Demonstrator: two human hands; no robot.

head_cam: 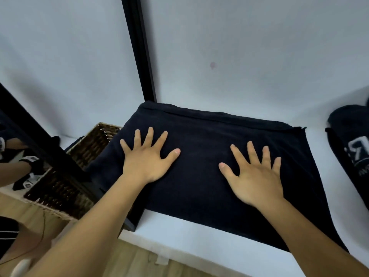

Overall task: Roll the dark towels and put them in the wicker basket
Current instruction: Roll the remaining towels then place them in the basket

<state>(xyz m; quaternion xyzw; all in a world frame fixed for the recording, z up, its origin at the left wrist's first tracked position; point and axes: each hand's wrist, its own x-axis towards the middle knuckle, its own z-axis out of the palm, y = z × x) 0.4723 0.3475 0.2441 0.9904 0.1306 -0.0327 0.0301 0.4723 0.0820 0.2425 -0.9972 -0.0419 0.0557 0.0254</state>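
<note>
Flat beneath both spread palms, left hand [148, 158] and right hand [254, 174], lies the dark towel [199, 140], ungripped.

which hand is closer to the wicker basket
Left. The left hand lies flat on the dark towel by the wicker basket; the right hand presses the towel's far side.
</note>
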